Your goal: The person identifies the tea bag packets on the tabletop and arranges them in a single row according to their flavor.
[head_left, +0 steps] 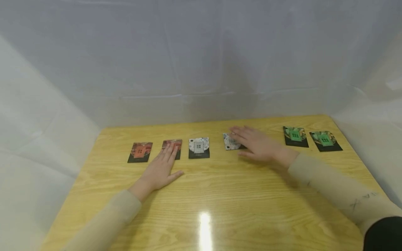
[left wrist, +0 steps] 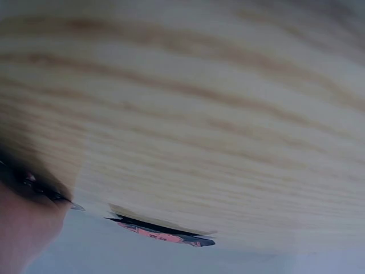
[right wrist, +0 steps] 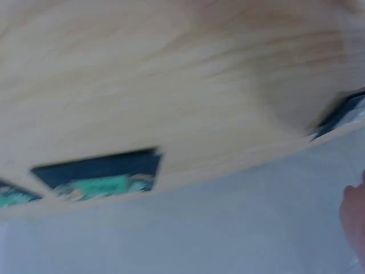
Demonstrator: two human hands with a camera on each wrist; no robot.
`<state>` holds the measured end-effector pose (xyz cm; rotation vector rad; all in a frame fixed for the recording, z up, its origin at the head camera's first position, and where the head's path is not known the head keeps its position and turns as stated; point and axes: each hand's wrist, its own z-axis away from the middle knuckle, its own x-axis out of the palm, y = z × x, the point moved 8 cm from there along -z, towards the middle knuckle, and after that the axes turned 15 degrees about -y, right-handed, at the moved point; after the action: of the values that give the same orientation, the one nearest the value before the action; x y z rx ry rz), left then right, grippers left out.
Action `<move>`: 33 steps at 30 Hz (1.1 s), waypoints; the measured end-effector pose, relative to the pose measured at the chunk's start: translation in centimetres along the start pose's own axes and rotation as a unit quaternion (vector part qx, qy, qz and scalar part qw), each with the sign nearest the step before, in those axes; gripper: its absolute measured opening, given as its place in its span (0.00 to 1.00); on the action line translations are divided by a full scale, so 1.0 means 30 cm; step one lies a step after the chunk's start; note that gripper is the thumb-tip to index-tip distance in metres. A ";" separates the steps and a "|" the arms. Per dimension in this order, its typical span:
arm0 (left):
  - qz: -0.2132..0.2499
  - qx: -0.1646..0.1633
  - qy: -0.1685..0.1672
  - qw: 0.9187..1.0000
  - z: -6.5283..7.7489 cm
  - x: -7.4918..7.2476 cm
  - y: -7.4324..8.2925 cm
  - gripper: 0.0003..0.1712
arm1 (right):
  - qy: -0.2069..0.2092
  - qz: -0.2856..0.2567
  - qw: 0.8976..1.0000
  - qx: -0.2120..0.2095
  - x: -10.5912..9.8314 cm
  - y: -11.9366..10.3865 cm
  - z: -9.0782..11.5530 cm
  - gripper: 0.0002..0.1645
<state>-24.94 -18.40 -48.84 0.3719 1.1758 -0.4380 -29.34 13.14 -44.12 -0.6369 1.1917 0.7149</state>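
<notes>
L hand (head_left: pixel 159 170) covers much of the inner red card (head_left: pixel 179 143), R hand (head_left: pixel 255 143) hides part of the R white card (head_left: pixel 228 143), so neither print shows in full. Both hands approx. flat, fingers extended, gripping nothing; can't tell if R touches its card. Wrist cams: R is blurry, hands mostly cut off in both. Black thing (head_left: pixel 384 235) at bottom R corner also cut off, can't ID. Six cards in a rough row nr far edge of desk (head_left: pixel 176 216), L to R: outer red card (head_left: pixel 140 152), inner red, L white card (head_left: pixel 199 147), R white, then two green, inner (head_left: pixel 295 136) & outer (head_left: pixel 325 141). Each has a dark band; text too small to read. Desk = yellowish wood grain w/ bright glare; pale sheeting (head_left: pixel 188 62) behind & at sides.
</notes>
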 end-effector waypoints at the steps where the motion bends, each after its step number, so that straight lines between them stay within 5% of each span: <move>1: -0.001 -0.001 -0.001 1.000 -0.001 0.002 -0.001 0.58 | -0.004 0.005 1.000 -0.005 0.003 0.010 0.003 0.47; 13: 0.001 0.001 0.000 1.000 -0.007 -0.007 -0.002 0.57 | -0.052 0.061 0.995 -0.062 0.069 0.051 0.017 0.43; 24: 0.004 0.001 0.008 1.000 0.003 0.000 -0.002 0.57 | -0.015 0.074 0.990 -0.116 0.082 0.033 -0.004 0.51; 33: 0.002 0.003 0.006 1.000 -0.004 0.010 -0.004 0.57 | -0.019 -0.003 0.995 -0.100 0.116 0.036 -0.019 0.52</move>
<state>-24.98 -18.47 -49.16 0.3823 1.1861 -0.4362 -29.78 13.92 -47.71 -0.7898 1.0905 0.8451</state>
